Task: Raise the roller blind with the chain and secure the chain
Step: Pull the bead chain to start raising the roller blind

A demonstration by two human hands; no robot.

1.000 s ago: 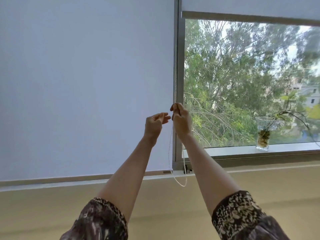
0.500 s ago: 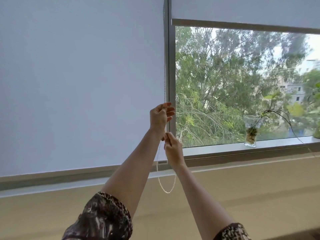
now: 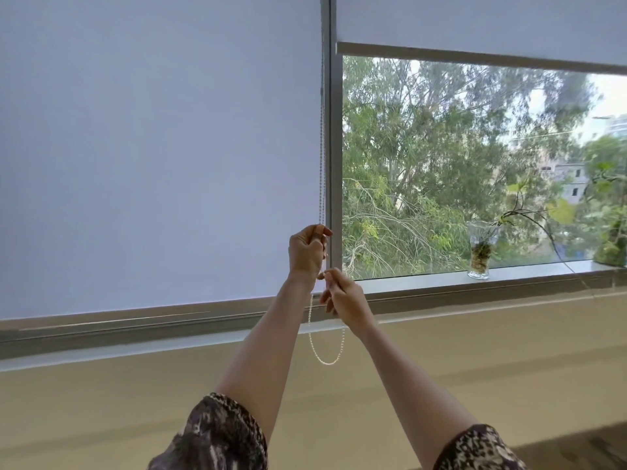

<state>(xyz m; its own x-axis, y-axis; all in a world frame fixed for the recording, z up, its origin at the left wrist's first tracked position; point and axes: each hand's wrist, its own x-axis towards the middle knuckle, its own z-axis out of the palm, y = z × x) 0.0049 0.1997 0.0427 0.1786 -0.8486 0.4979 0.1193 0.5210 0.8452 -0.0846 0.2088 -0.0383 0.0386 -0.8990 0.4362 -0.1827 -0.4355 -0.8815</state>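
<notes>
A pale grey roller blind (image 3: pixel 159 157) covers the left window; its bottom bar sits a little above the sill. A white bead chain (image 3: pixel 321 157) hangs along the blind's right edge by the grey window post and loops below my hands. My left hand (image 3: pixel 307 252) grips the chain higher up with curled fingers. Just below it, my right hand (image 3: pixel 344 298) pinches the chain between thumb and fingers. The chain's loop (image 3: pixel 325 359) dangles free under both hands.
A second roller blind (image 3: pixel 475 22) on the right window is raised high, showing trees outside. A glass vase (image 3: pixel 480 256) with a plant stands on the right sill (image 3: pixel 407 283). A beige wall lies below the windows.
My right hand has dropped from above to below my left hand, and my left hand has taken hold of the chain. The left blind's bottom bar has risen slightly.
</notes>
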